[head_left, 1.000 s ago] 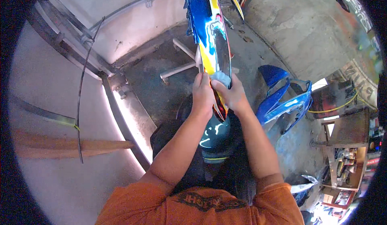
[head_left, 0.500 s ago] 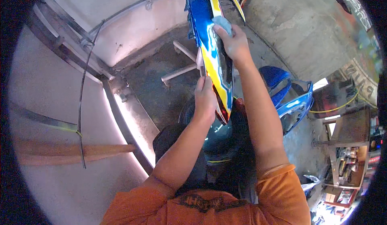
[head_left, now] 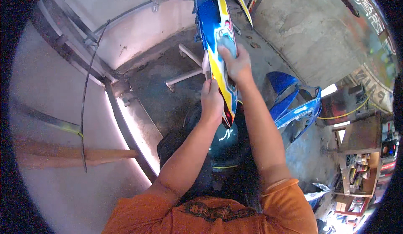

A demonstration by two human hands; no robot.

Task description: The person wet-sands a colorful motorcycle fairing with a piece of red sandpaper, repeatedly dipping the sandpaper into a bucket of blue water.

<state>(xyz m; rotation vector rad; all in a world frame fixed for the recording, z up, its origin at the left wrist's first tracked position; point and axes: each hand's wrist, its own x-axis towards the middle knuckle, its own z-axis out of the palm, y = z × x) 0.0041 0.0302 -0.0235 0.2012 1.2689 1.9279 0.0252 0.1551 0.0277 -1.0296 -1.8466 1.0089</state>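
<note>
A long, narrow panel (head_left: 213, 36), glossy blue with yellow, white and dark bands, lies ahead of the person, its pointed red-and-black tip toward the body and its far end running out at the top edge. It looks like a thin plastic shell: probably light and fairly stiff, with some flex along its length, slick on the painted face and easy to scratch. The tapered near end, taken by its two edges, seems the surest place to hold; the jagged tabs on the far left edge look liable to snap.

The left hand (head_left: 212, 101) has its grip closed about the left edge near the tip, thumb on top, the other fingers largely hidden. The right hand (head_left: 240, 68) pinches a pale blue cloth (head_left: 227, 44) against the glossy face farther up; how tightly its fingers curl over the right edge I cannot tell.

Pale legs of a stand (head_left: 184, 76) show left of the panel; whether it bears the weight is hidden. Below the tip sits a dark, shiny rounded object (head_left: 224, 146). To the right, a blue fairing (head_left: 282, 82) rests on the floor, with a wooden shelf unit (head_left: 362, 133) beyond.
</note>
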